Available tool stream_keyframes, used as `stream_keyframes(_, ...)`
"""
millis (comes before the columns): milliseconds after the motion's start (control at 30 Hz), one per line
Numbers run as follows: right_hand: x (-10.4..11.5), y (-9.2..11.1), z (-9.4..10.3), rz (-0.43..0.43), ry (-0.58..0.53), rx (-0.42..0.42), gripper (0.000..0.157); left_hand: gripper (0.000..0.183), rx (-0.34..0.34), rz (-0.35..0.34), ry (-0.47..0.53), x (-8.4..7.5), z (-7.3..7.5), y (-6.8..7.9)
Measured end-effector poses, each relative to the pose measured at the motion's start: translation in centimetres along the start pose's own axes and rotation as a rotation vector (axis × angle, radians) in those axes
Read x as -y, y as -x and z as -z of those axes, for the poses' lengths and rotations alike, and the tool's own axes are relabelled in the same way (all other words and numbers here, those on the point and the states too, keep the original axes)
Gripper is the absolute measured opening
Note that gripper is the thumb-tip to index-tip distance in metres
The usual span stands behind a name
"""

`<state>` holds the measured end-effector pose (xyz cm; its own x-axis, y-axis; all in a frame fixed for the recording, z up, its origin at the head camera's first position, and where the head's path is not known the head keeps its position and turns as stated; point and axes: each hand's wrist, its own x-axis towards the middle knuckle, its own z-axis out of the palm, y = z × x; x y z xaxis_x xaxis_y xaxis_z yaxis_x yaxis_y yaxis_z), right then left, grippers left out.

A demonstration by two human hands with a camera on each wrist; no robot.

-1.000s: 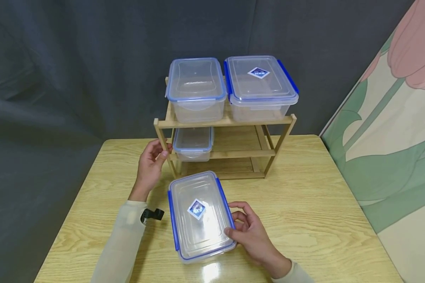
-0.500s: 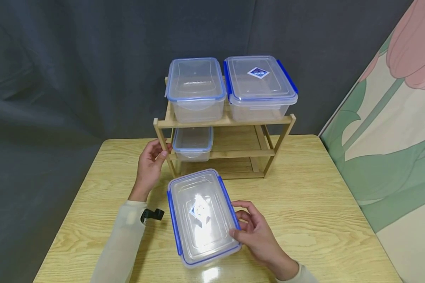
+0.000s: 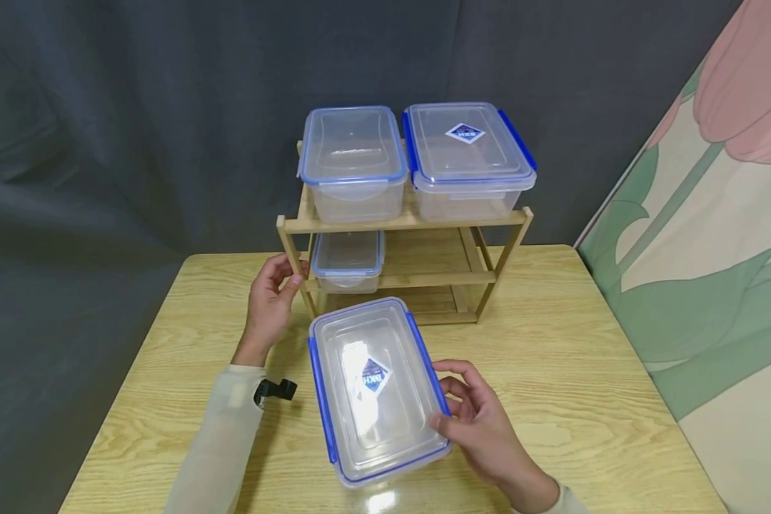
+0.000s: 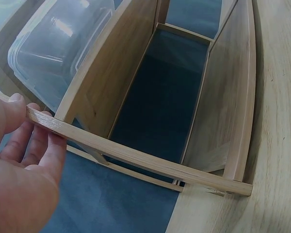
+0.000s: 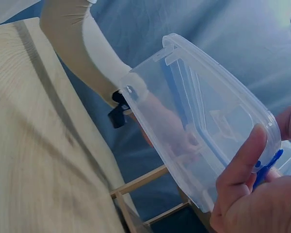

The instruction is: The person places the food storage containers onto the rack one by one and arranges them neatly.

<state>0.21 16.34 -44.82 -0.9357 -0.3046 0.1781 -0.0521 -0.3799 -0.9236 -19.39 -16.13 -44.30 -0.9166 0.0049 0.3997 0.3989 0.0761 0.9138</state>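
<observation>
Right hand [image 3: 482, 428] grips clear blue-latched plastic container [image 3: 375, 389] off the tabletop [image 3: 552, 371]; left hand [image 3: 268, 303] clasps bamboo shelf rack [image 3: 417, 278] post. Carrying step; next calls for a level slide onto the open shelf.

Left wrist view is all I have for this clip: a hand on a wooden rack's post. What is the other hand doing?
Observer: The right hand grips a clear lidded container with blue clips by its right edge.
Operator: Is it resting on the table?
Observer: The right wrist view shows it tilted, held up off the table.
Operator: What else sits on the rack?
Observer: Two containers on the top shelf: the left one and the labelled right one. A smaller one sits on the middle shelf.
</observation>
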Motion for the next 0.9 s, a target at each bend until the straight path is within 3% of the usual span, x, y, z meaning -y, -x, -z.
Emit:
stream_keyframes(667,2.9,-0.2,1.4,0.139,0.004,-0.036,0.073,0.035,0.004,0.009,0.000,0.1,0.1,0.0)
stream_keyframes(900,4.2,-0.4,1.9,0.122,-0.002,-0.081,0.071,0.035,0.013,0.010,0.014,0.2,0.1,0.0)
